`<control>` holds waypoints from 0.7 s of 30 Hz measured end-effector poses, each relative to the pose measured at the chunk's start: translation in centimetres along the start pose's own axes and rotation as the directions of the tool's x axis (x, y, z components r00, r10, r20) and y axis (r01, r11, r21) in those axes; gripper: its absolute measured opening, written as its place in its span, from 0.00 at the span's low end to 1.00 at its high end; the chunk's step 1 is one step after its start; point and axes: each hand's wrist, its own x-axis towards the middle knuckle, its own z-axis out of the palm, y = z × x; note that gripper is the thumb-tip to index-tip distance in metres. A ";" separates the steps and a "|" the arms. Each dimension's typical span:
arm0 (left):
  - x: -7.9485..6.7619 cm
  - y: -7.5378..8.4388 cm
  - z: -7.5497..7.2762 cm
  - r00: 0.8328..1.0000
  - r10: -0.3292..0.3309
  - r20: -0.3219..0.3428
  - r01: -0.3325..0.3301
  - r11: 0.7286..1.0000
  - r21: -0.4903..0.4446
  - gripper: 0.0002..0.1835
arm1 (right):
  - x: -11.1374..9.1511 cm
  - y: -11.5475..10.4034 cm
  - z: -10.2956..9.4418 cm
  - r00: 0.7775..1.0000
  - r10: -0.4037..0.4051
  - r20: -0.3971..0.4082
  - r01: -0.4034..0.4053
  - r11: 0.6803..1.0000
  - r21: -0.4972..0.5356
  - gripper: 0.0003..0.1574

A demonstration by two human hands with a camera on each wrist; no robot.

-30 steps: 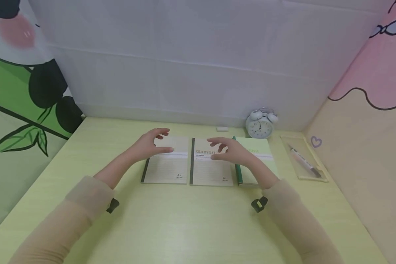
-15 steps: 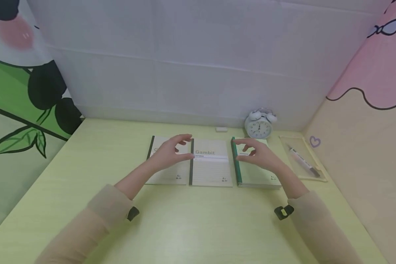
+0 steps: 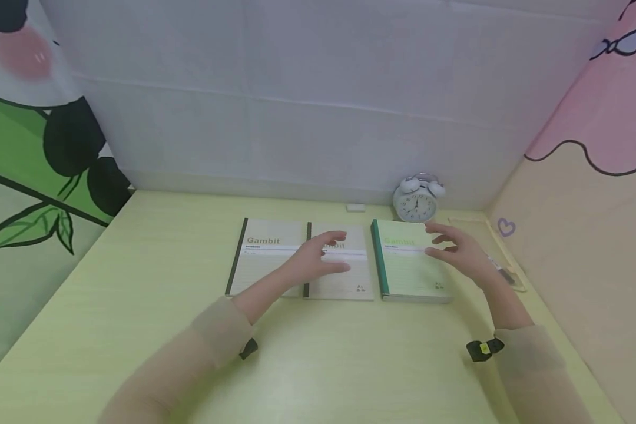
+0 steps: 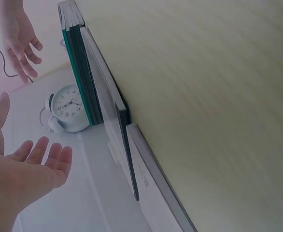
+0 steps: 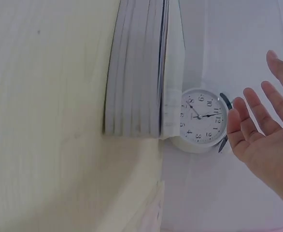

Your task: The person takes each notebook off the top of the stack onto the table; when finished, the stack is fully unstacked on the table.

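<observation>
My left hand (image 3: 312,259) hovers over the middle notebook (image 3: 339,284), fingers bent slightly and thumb apart, holding nothing. That notebook has a pale cover and a dark spine, as does the notebook (image 3: 262,274) to its left. Over the right edge of a green-spined notebook stack (image 3: 410,274) is my right hand (image 3: 461,254), its fingers loose and nothing between them. In the right wrist view, several layers show in the stack (image 5: 134,72), with the right hand (image 5: 272,140) apart from it. The left wrist view has the left hand (image 4: 28,179) clear of the covers.
A white alarm clock (image 3: 416,203) stands behind the stack, against the back curtain. Left of it lies a small white block (image 3: 355,208). A clear pouch (image 3: 514,268) with a pen (image 3: 500,271) lies at the right, partly behind the right hand. Printed walls border both sides.
Both hands have moved right: the left from the left notebook to the middle one, the right from the middle notebook to the stack's right edge. The notebooks stay in place.
</observation>
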 end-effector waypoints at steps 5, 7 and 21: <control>1.3 0.1 2.1 0.998 -0.017 0.068 0.018 1.000 -0.010 0.46 | -0.5 1.5 -0.4 0.999 0.033 0.009 -0.033 0.999 0.041 0.40; 1.7 0.1 3.0 0.995 -0.041 0.089 0.042 0.999 -0.008 0.48 | -0.7 2.2 -0.4 0.998 0.064 0.022 -0.065 0.997 0.030 0.40; 4.6 -0.1 6.0 0.973 -0.091 0.214 0.072 0.993 0.096 0.53 | -0.9 6.5 -0.3 0.991 0.100 0.090 -0.097 0.995 -0.038 0.41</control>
